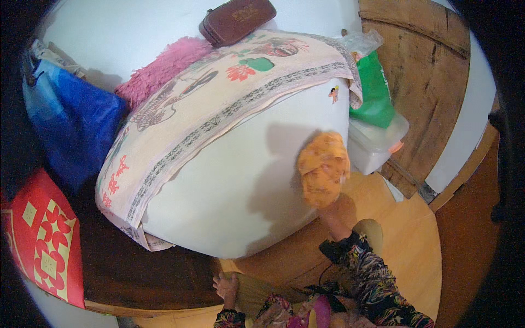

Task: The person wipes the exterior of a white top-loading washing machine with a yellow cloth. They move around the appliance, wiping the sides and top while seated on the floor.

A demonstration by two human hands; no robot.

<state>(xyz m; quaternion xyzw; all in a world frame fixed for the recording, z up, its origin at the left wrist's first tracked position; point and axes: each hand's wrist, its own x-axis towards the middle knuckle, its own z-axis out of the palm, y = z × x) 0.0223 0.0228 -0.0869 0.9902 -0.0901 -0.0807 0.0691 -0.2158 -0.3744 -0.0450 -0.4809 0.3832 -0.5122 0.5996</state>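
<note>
An orange cloth [324, 170] is bunched around my right hand [330, 205], whose fingers are hidden beneath it. The cloth lies against the smooth white front of a large appliance or cabinet [229, 180], near its right edge, and looks slightly blurred. A patterned cover [246, 98] with red flowers drapes over the top of the white piece. My left hand [225, 285] is low in the view, by my knee below the white front, with its fingers apart and nothing visible in them.
On the cover's far side are a brown zippered case [240, 20] and pink ruffled fabric [164, 69]. Blue [82, 119] and red [51, 246] bags stand left. A green bag [373, 90] and a clear plastic box [377, 143] sit right, before a wooden door [418, 82].
</note>
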